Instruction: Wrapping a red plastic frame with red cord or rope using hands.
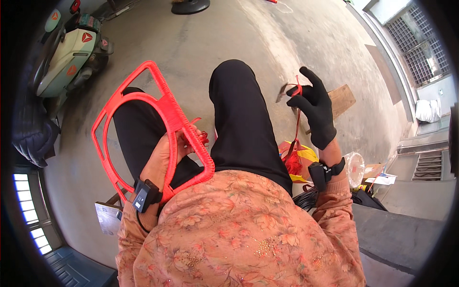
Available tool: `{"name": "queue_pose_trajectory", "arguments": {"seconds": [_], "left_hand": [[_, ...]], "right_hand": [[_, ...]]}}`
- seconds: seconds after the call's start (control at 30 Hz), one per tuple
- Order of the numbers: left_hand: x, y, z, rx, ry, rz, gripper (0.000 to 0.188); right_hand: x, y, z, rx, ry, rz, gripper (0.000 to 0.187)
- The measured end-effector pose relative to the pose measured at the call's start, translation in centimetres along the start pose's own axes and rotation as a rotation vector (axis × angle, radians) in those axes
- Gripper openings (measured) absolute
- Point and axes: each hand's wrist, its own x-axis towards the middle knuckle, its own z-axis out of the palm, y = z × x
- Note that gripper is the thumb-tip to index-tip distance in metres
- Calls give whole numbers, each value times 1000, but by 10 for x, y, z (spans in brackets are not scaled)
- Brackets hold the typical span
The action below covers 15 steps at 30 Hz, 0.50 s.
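Note:
My bare left hand [176, 146] is closed round the inner bar of a red-wrapped frame [168, 112], a rounded square with a ring inside it. The frame leans over my left thigh. A small tangle of red cord [203, 138] sticks out beside my left fingers. My right hand [313, 110], in a black glove, is raised right of my knee, with a finger stretched up. Its thumb and other fingers close on a red cord [297, 124], which hangs to a red bundle [293, 163]. A blurred dark metal-looking piece [281, 92] shows by those fingertips; its kind is unclear.
A yellow and red bag [308, 155] lies under the red bundle. Behind my right hand is a wooden board or stool [342, 100]. A pale green scooter [67, 62] stands at far left, and a round dark base [190, 6] on the concrete floor [201, 43] ahead.

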Motion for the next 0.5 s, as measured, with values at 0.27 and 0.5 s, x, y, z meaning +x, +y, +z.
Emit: {"name": "queue_pose_trajectory", "arguments": {"seconds": [0.27, 0.5], "left_hand": [[-3, 5, 6, -15, 29, -49, 21], [0, -4, -8, 96, -31, 1, 46]], "right_hand": [[19, -21, 25, -108, -128, -103, 47], [28, -4, 54, -489, -147, -254, 18]]}}
